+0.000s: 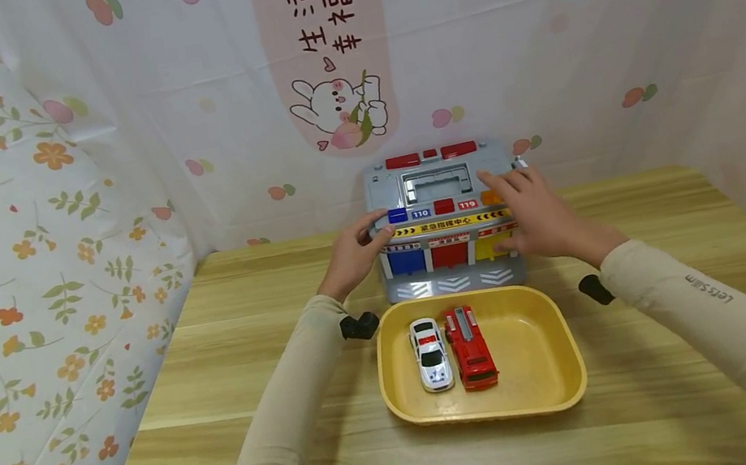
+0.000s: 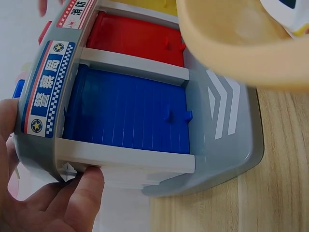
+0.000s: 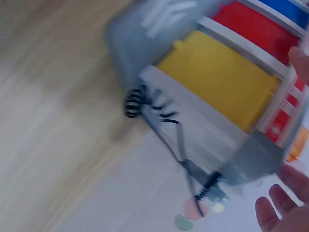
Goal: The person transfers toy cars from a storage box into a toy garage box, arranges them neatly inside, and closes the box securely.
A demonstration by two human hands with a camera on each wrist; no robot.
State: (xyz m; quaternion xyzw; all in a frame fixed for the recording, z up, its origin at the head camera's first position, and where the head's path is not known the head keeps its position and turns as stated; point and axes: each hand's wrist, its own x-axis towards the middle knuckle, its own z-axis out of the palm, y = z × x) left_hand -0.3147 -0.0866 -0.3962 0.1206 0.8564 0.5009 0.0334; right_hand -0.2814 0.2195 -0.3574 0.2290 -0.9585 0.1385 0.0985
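Note:
A grey toy garage [image 1: 450, 252] stands at the back of the table, with blue, red and yellow doors and a recessed handle on its roof. My left hand [image 1: 355, 256] grips the left end of its roof; in the left wrist view, fingers [image 2: 87, 193] reach under the overhang beside the blue door [image 2: 130, 111]. My right hand [image 1: 541, 217] is at the right end, fingers spread beside the orange light and yellow door [image 3: 219, 79]. Blur hides whether it touches. A black cord with a striped coil [image 3: 133, 103] hangs along that side.
Before the garage is a yellow tray [image 1: 542, 402] holding a white police car [image 1: 430, 354] and a red fire truck [image 1: 470, 348]. A wooden table [image 1: 270, 324] carries everything. Patterned curtains [image 1: 186, 91] hang behind and to the left.

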